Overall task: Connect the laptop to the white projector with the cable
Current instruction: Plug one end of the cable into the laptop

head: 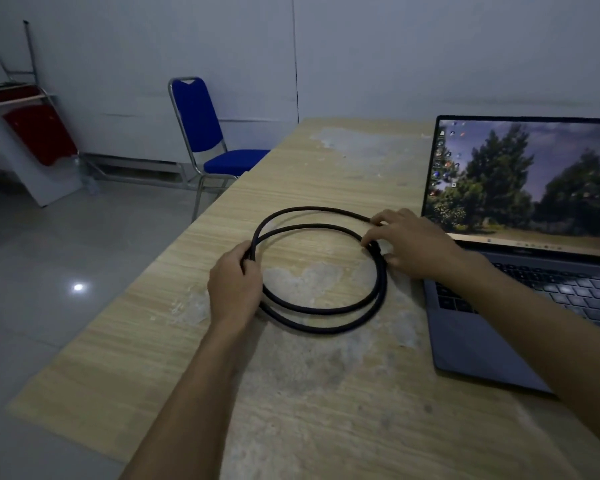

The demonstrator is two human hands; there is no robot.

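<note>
Both hands (234,282) grip the coiled cable (321,310) beside laptop (520,258).

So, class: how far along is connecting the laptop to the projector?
Done: the laptop is open with its screen on. In hand: both hands, left hand and right hand, grip the coiled black cable on the table. Left: uncoiling, plugging both ends; no projector is in view.

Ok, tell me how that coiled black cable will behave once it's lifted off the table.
The cable lies in two loose loops, so it will probably sag and uncoil when lifted. It looks fairly thick, so likely springy rather than limp. With the left hand and right hand on opposite sides, the coil may hold together.
</note>
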